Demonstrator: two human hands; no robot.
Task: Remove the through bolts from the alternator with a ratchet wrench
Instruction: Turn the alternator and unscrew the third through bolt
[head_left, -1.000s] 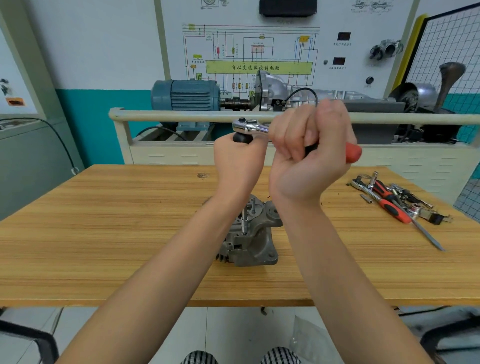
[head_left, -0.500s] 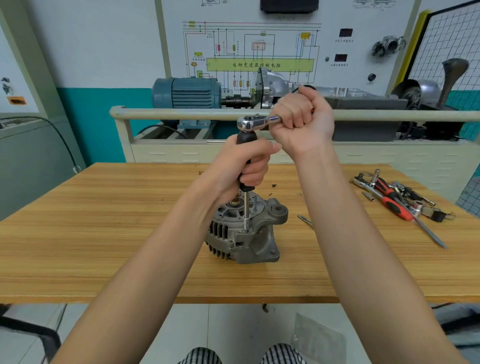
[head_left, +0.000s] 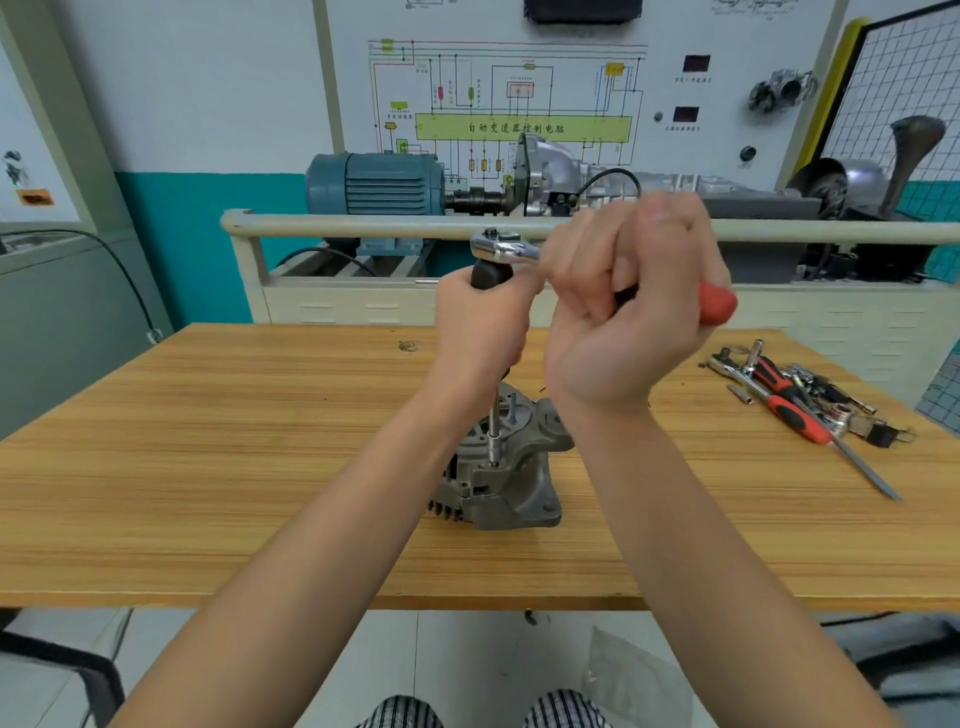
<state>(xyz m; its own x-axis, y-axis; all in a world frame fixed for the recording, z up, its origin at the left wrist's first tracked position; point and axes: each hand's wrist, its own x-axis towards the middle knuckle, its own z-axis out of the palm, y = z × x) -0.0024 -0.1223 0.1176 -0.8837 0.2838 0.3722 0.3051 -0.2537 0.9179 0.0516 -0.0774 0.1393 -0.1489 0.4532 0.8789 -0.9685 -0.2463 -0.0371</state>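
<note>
Alternator: sits on the wooden surface (head_left: 208, 467), right below both hands, the alternator (head_left: 511, 480) standing with its bolt end up.
Left hand: the left hand (head_left: 480, 332) is wrapped round the black grip of the upright extension (head_left: 492, 436), holding it plumb over the bolt.
Right hand: the right hand (head_left: 631, 317) is fisted tight round the handle of the ratchet wrench (head_left: 506, 247), red butt poking out to the right.
Axis: extension runs straight down from the ratchet head into the housing; the handle lies level, pointing right. That's the one to watch: the swing goes flat around that vertical line.
Socket: looks seated on a through bolt at the housing's edge, though the bolt head itself is too small to make out.
Nearer hand: left is directly over the bolt; right works out at the lever's end.
Surroundings: loose tools (head_left: 795, 405) lie well apart on the right; a rail (head_left: 363, 223) crosses behind.
In the way: nothing near the handle's sweep, I'd judge.
</note>
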